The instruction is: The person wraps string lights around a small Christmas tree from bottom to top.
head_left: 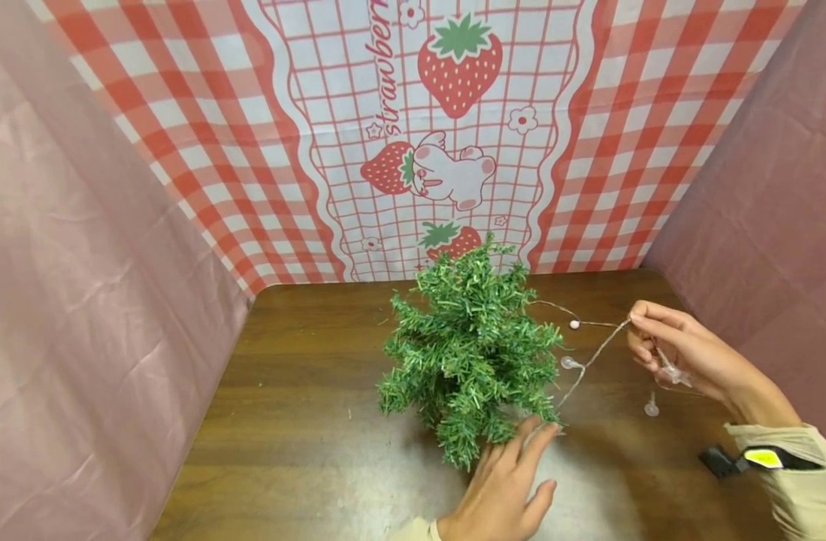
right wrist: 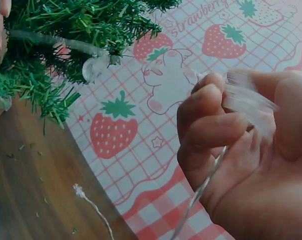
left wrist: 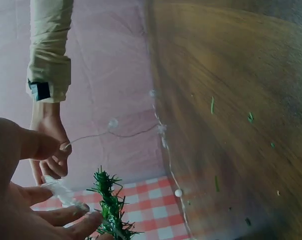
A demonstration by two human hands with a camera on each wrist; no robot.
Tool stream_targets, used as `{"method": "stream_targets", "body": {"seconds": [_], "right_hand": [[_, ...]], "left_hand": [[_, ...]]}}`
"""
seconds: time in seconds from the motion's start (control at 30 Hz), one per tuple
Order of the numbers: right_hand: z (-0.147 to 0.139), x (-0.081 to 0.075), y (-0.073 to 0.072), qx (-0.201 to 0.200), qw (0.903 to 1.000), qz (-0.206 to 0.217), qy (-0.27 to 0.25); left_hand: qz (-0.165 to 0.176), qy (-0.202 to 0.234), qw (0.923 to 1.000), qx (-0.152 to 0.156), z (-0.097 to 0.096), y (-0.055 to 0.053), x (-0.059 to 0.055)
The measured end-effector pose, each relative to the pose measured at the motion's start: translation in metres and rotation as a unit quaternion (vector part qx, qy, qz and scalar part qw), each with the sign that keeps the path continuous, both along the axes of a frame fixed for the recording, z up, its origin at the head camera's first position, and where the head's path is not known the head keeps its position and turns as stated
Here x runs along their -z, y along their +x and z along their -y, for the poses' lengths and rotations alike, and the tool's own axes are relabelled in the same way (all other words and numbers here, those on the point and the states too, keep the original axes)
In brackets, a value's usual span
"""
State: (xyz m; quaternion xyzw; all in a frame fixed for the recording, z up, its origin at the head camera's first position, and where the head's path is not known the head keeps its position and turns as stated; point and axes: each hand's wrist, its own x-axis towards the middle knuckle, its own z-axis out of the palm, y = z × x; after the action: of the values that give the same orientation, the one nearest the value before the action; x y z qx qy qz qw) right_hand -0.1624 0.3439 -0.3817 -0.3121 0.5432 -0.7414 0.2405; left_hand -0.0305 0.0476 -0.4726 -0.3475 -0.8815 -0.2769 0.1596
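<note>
A small green artificial Christmas tree (head_left: 470,353) stands upright on the table. A string of fairy lights (head_left: 598,351) with clear bulbs runs from its right side to my right hand (head_left: 697,353). That hand pinches the wire between thumb and fingers; a clear star light (head_left: 675,373) hangs below them, and a blurred clear piece (right wrist: 246,97) shows inside the hand in the right wrist view. My left hand (head_left: 500,485) is at the front lower branches with straight, spread fingers. A pale blurred light (left wrist: 65,194) lies by these fingers in the left wrist view.
Bits of green needle (left wrist: 217,183) lie scattered over the brown wooden table (head_left: 284,421). A strawberry-patterned cloth (head_left: 453,150) hangs behind the tree. Pink curtains (head_left: 88,300) close off both sides. Loose light wire (left wrist: 172,172) trails behind the tree toward the right.
</note>
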Motion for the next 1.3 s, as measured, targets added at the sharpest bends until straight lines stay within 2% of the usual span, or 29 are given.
{"method": "stream_targets", "body": {"seconds": [0.1,0.17,0.27,0.37,0.47,0.53,0.63,0.7,0.8,0.9,0.97,1.03,1.1,1.2,1.3], "right_hand": [[0.001,-0.002,-0.003,0.036,0.9994,0.003,0.000],[0.002,-0.004,-0.004,0.054,0.9984,0.011,-0.005],[0.004,-0.010,-0.006,0.062,0.9980,0.009,-0.009],[0.007,-0.017,-0.009,0.065,0.9978,-0.011,0.002],[0.008,-0.023,-0.013,0.084,0.9957,-0.029,0.024],[0.008,-0.026,-0.015,0.108,0.9932,-0.024,0.037],[0.007,-0.026,-0.018,0.142,0.9889,0.002,0.044],[0.006,-0.025,-0.021,0.152,0.9877,0.024,0.030],[0.004,-0.023,-0.024,0.154,0.9870,0.043,0.012],[0.002,-0.022,-0.028,0.171,0.9839,0.043,0.026],[0.002,-0.023,-0.031,0.191,0.9798,0.042,0.044],[0.003,-0.025,-0.034,0.213,0.9740,0.041,0.066],[0.004,-0.028,-0.037,0.237,0.9666,0.032,0.094],[0.006,-0.032,-0.043,0.259,0.9561,0.009,0.136],[0.008,-0.037,-0.049,0.275,0.9374,-0.043,0.210]], "left_hand": [[0.006,-0.020,0.9998,0.005,0.003,0.003,0.000],[0.029,-0.033,0.9989,0.019,0.007,0.006,-0.003],[0.068,-0.051,0.9953,0.048,0.018,0.011,-0.008],[0.089,-0.049,0.9922,0.072,0.034,0.015,-0.013],[0.082,-0.043,0.9923,0.082,0.052,0.017,-0.021],[0.079,-0.040,0.9919,0.090,0.065,0.018,-0.031],[0.066,-0.028,0.9920,0.104,0.086,0.019,-0.051],[0.066,0.009,0.9907,0.118,0.102,0.018,-0.066],[0.063,0.099,0.9841,0.134,0.124,0.012,-0.093],[0.063,0.186,0.9725,0.126,0.147,0.001,-0.123],[0.086,0.226,0.9637,0.113,0.163,-0.010,-0.140],[0.120,0.261,0.9516,0.110,0.181,-0.026,-0.153],[0.162,0.295,0.9345,0.117,0.198,-0.045,-0.163],[0.218,0.345,0.9025,0.138,0.221,-0.079,-0.173],[0.273,0.378,0.8714,0.152,0.236,-0.115,-0.181]]}}
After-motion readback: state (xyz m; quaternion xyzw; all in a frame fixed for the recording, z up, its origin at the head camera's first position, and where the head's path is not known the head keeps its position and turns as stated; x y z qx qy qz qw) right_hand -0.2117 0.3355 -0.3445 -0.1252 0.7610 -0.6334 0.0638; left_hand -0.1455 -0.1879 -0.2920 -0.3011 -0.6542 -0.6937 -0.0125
